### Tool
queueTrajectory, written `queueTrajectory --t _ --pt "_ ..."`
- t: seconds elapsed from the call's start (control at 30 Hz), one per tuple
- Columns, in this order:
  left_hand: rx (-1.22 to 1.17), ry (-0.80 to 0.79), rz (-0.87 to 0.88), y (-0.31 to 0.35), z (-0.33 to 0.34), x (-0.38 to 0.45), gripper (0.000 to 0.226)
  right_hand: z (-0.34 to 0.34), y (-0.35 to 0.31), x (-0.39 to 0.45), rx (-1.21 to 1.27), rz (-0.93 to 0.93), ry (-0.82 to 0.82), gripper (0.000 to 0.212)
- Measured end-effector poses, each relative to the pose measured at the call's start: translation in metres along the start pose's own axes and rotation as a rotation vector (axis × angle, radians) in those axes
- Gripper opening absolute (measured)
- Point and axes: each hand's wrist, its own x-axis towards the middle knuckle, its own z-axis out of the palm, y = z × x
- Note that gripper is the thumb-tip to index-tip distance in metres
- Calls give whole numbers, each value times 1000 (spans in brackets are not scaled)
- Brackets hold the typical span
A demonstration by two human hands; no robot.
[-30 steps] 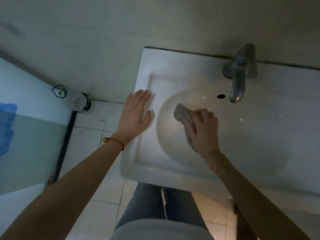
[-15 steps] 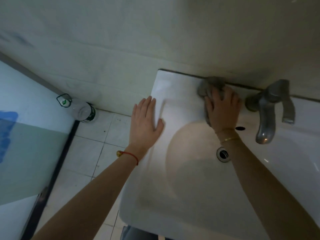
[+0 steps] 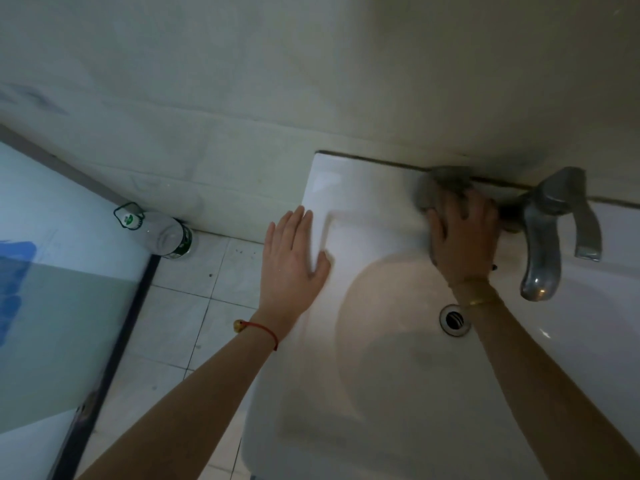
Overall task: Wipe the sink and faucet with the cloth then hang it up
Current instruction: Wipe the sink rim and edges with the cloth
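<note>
White ceramic sink (image 3: 363, 188) is braced by close-fingered left hand (image 3: 292, 261); crumpled grey cloth (image 3: 440, 188) should be pressed firmly under spread-fingered right hand (image 3: 464, 237).

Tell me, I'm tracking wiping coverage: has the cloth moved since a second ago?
Yes. The cloth went from inside the basin up onto the back ledge of the sink, against the wall, just left of the faucet.

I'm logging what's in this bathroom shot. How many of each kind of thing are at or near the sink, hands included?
hands: 2, left hand and right hand
cloth: 1
faucet: 1
sink: 1
drain: 1
plastic bottle: 1
Total: 7
</note>
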Motion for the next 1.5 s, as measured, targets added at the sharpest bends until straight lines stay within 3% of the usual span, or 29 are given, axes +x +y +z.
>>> queueTrajectory --t 0.1,0.27,0.4,0.5,0.6,0.77,0.87,1.0,1.1,1.27,1.33,1.43,1.5 --pt "-8 12 2 2 0 1 62 6 -20 3 -42 167 58 36" --pt "-6 25 -2 2 -1 0 63 22 -95 22 101 -184 -34 38" --pt "-3 13 -12 1 0 0 63 6 -55 19 84 -356 -76 44" --pt "-7 1 -18 1 0 0 63 -5 0 6 56 -40 -73 48" --pt "-14 11 -12 2 0 1 62 3 -18 7 28 154 -14 43" --pt "5 2 -23 1 0 0 64 16 -108 30 156 -256 -111 43" --pt "6 -10 -31 0 0 1 64 14 -74 27 89 -337 -142 45" --pt "-2 -10 -23 2 -2 0 63 -4 2 -2 43 42 -110 44" --pt "-26 3 -23 2 -2 1 62 -1 -17 1 14 230 -51 42" --pt "-11 -2 -31 2 -2 0 63 14 -108 15 112 -164 -86 43" --pt "-12 -6 -34 2 -2 0 63 16 -122 6 138 -236 -76 44" --pt "-18 -14 -27 0 -1 0 64 12 -94 -7 -6 -358 -163 51" --pt "-22 -22 -27 -1 -1 -1 64 7 -52 -4 -31 -267 -137 49"
